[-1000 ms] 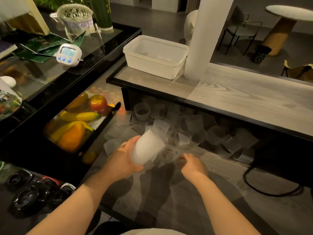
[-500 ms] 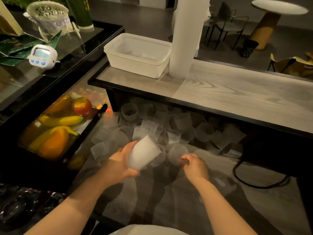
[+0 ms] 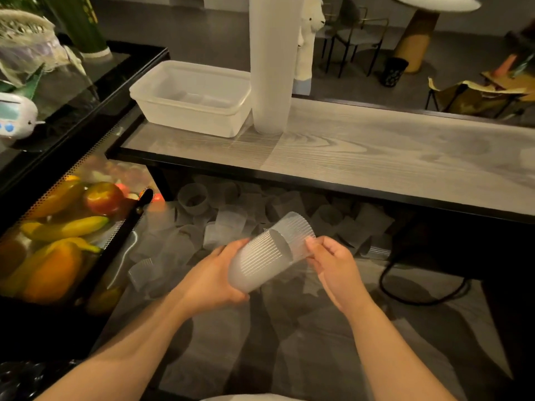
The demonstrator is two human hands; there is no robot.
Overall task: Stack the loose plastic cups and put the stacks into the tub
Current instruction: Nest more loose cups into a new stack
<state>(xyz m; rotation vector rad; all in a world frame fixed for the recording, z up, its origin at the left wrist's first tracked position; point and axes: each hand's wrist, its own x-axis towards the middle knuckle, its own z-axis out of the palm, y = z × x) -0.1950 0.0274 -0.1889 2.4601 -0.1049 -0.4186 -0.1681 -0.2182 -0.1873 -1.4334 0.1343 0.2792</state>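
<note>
Far left: white timer point(image 3: 16, 118) on dark glass counter, w/ lace-trimmed basket point(image 3: 24, 39) behind it, part cut off by frame edge.
Lower left: perforated tray point(image 3: 121, 241) w/ fruit: bananas point(image 3: 66, 228), red apple point(image 3: 102, 198), orange piece.
Left-centre, upper shelf: white tub point(image 3: 191, 99) on grey wood-grain shelf point(image 3: 376, 157), no cups visible inside. Tall cup stack point(image 3: 270, 62) stands upright just beside tub's right end, on same shelf.
Centre, lower level: loose cups point(image 3: 225, 224) scattered on floor surface under shelf edge, many on sides, translucent, count unclear.
Centre foreground: left hand point(image 3: 211, 276) grasps short ribbed cup stack point(image 3: 260, 261) round its base end; stack tilted, mouth pointing up-right. Single cup point(image 3: 295, 235) sits partway into stack's mouth.
Right of centre: right hand point(image 3: 335, 267) pinches rim of that cup w/ fingertips, fingers curled.
Right: black cable loop point(image 3: 419, 296) on floor under shelf. Bkgd: round table point(image 3: 434, 2), chairs, dim.
</note>
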